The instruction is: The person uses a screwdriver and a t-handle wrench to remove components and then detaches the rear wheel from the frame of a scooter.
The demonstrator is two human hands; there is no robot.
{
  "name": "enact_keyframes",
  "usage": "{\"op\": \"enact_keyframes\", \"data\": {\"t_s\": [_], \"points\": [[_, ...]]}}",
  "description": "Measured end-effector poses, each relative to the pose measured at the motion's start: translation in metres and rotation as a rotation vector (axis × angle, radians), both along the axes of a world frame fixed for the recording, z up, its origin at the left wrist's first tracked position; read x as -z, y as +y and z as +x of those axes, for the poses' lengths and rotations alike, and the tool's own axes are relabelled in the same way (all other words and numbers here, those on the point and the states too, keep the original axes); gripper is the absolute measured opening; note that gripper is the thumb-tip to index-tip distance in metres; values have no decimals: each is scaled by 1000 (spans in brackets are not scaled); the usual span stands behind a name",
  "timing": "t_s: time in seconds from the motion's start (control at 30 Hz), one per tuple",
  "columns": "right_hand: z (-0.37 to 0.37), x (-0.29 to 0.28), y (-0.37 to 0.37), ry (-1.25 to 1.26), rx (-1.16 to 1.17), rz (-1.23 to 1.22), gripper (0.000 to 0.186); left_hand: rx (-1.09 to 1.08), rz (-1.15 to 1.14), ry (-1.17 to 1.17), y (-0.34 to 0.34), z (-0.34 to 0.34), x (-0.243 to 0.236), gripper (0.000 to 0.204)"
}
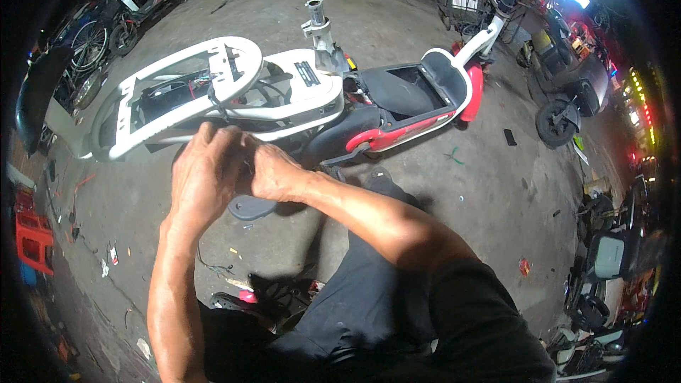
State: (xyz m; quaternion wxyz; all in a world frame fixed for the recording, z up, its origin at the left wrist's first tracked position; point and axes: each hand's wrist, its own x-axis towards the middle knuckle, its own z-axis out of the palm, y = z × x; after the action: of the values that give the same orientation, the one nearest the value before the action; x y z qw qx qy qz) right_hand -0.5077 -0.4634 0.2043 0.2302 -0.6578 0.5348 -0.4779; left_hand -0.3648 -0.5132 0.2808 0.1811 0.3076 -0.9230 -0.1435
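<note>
My left hand (202, 176) and my right hand (275, 172) are brought together, fingers curled, at the near side of a stripped electric scooter. Whatever they grip is hidden behind the fingers. Just beyond them is the scooter's white tubular rear frame (159, 125), with dark wiring (201, 84) inside its opening. To the right of it, the scooter's red and black lower body (415, 135) carries an open compartment. A white front tube (482, 42) rises at its far right end. A grey rounded piece (252, 207) shows on the ground below my hands.
A black phone (510, 137) lies on the concrete at the right. Parked beyond it is a dark scooter (574, 89). Loose parts (608, 255) crowd the right edge. At the left are a red plastic stool (34, 241) and a bicycle wheel (89, 45). Small litter dots the ground.
</note>
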Motion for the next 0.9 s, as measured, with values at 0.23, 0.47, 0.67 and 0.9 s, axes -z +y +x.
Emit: {"op": "enact_keyframes", "data": {"t_s": [0.23,0.47,0.67,0.9], "points": [[1,8,-7,-96,25,43,25,33,48,205,3,-2,3,33],[5,-3,-2,-14,76,139,39,-77,-154,19,1,-1,9,40],[1,4,-6,-194,-23,121,34,139,-41,85,3,2,4,34],[6,16,-10,56,64,-47,25,-74,-128,59,6,1,4,34]]}}
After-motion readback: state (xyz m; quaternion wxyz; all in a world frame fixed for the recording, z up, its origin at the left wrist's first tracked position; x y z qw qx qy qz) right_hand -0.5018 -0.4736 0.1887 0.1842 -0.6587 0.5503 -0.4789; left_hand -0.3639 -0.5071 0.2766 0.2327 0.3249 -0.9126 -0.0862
